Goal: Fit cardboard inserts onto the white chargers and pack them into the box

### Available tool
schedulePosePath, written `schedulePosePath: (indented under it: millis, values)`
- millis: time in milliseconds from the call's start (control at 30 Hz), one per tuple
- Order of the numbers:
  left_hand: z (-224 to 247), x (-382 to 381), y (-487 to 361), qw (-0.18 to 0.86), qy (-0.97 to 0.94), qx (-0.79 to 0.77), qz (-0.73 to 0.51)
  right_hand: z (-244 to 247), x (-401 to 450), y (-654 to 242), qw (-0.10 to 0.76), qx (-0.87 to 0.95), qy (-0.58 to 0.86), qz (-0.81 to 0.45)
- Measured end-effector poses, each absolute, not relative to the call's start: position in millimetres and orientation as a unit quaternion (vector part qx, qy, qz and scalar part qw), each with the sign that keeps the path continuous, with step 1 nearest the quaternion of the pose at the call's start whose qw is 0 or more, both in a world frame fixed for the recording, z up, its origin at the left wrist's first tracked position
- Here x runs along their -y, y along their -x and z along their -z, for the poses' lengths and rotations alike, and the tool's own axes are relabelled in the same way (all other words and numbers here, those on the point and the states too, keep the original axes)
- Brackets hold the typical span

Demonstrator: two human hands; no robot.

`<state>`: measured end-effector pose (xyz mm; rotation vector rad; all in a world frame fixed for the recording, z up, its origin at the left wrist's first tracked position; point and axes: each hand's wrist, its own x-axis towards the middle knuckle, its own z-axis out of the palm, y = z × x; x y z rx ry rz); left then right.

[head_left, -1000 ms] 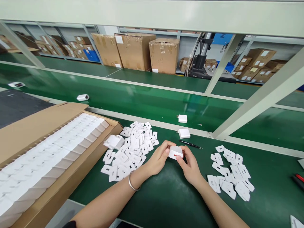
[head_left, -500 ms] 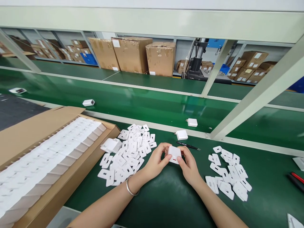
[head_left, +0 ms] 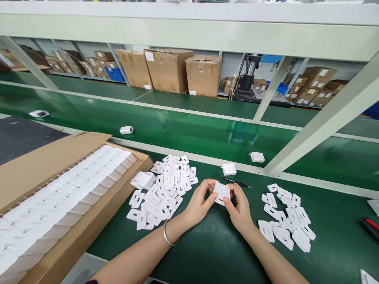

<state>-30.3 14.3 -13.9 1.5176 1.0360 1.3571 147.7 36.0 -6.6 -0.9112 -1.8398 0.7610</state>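
White, square plastic charger block with a red mark in its near face is held over the green bench, pinched between the fingers of the left hand and the right hand, both thumbs near its front edge, so work on it looks unfinished. Around it, many white slotted plastic plates lie loose at nine o'clock and a smaller scatter of similar white plates towards four, suggesting plenty is left. Another white pronged charger lies at one o'clock; whether it is done I cannot tell.
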Motion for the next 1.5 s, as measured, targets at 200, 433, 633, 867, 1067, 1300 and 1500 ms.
schedulePosePath:
  millis: [200,433,633,867,1067,1300,1500]
  values:
    - [17,-20,35,0.395,-0.615,-0.424,-0.535,3,-37,-146,0.426,0.75,0.395,-0.316]
    - [18,-22,34,0.45,-0.605,-0.381,-0.535,2,-35,-145,0.427,0.747,0.419,-0.29]
    - [24,-26,28,0.536,-0.509,-0.361,-0.568,5,-41,-149,0.474,0.734,0.425,-0.235]
    - [28,-18,29,0.474,-0.609,-0.387,-0.505,11,-33,-148,0.44,0.765,0.429,-0.194]
    - [30,-18,23,0.481,-0.594,-0.395,-0.509,8,-27,-146,0.35,0.848,0.363,-0.161]
    - [35,-26,24,0.422,-0.576,-0.441,-0.543,-5,-51,-171,0.309,0.759,0.57,0.058]
    - [39,-29,24,0.395,-0.594,-0.449,-0.538,-7,-64,-207,0.136,0.696,0.697,0.107]
